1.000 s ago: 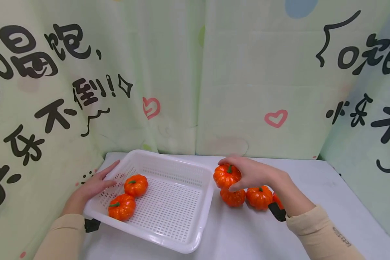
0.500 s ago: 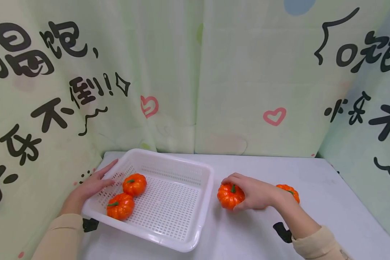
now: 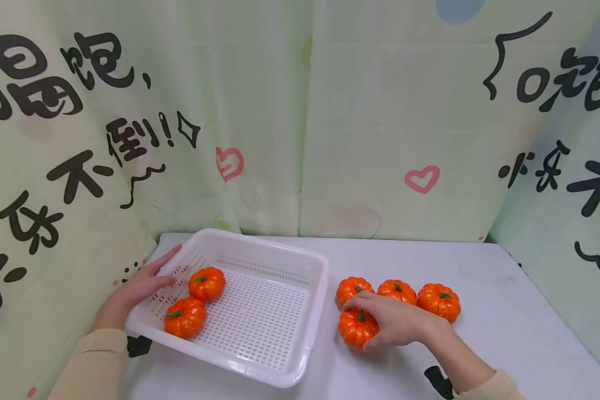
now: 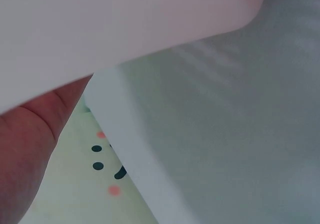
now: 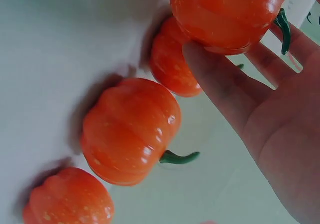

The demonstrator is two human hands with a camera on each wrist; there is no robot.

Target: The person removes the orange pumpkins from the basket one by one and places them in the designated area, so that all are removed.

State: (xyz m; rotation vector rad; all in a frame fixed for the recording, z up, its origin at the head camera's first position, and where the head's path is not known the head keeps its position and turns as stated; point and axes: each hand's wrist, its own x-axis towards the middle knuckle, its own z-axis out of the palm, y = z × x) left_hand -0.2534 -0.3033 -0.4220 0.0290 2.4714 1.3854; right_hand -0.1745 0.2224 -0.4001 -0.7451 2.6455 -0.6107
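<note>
Right of centre in the head view, the right hand [image 3: 395, 323] has brought its held pumpkin [image 3: 356, 331] farther down the frame, uncovering a row behind: left pumpkin [image 3: 351, 286], middle pumpkin [image 3: 396, 290] and right pumpkin [image 3: 438, 303]. As I read it, that keeps the held one with the tabletop [image 3: 520, 333] group, outside the basket [image 3: 265, 316], while an upper pumpkin [image 3: 207, 284] and lower pumpkin [image 3: 185, 318] sit at the basket's left. The left hand [image 3: 137, 286] holds the left rim, thumb over it. The basket is white, rectangular with rounded corners, apparently plastic, its floor a grid of small holes; a pale printed curtain [image 3: 360, 111] hangs behind.

From the left wrist, the smooth basket wall fills the upper left, blurred, hiding the fingertips beneath it.

At upper right of the right wrist view, the fingers curve round the held pumpkin; whether it touches the tabletop I cannot tell. Glossy, squat and ribbed, the orange pumpkins carry curved green stems [image 5: 181, 157]; the one at lower left shows yellowish speckles.
</note>
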